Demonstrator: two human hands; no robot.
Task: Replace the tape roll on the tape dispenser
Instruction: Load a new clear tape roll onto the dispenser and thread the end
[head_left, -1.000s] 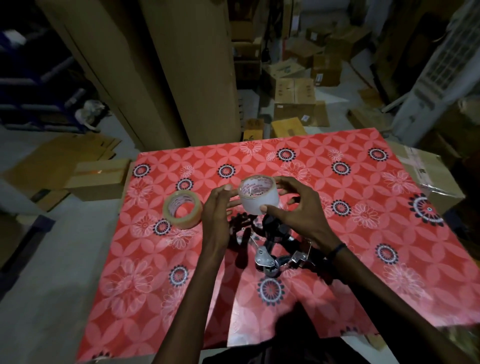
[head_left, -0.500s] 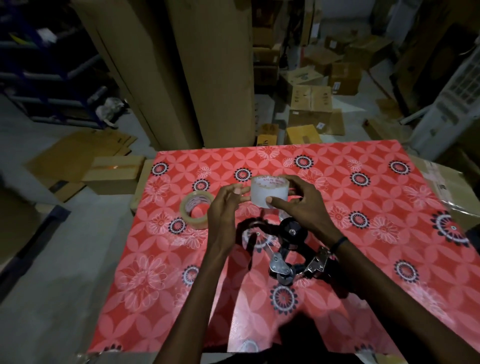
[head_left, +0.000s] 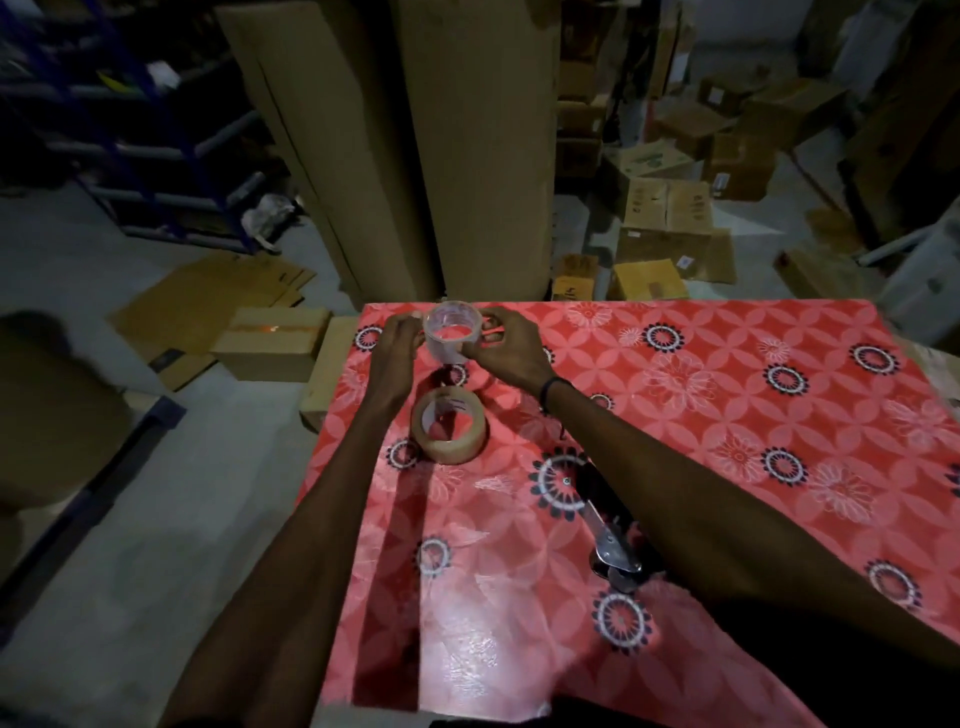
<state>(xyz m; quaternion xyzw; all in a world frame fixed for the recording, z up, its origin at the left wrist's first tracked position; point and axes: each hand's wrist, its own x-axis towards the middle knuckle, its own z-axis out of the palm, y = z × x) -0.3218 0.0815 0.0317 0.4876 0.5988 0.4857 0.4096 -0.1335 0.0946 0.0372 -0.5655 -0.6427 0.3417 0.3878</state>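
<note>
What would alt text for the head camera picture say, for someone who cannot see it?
Two hands, left and right, hold a clear tape roll above the far edge of a red flower-patterned tablecloth. A brown tape roll lies flat nearer the viewer, and a tape dispenser lies partly hidden under the right forearm. Cardboard boxes litter the dim floor beyond.

Cardboard boxes (head_left: 667, 208) litter the floor beyond the red floral tablecloth (head_left: 727, 395).

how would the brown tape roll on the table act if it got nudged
The brown tape roll lies flat on its side on the tablecloth, so it would probably slide, not roll. It looks thick with tape, so likely stiff and fairly heavy.
</note>
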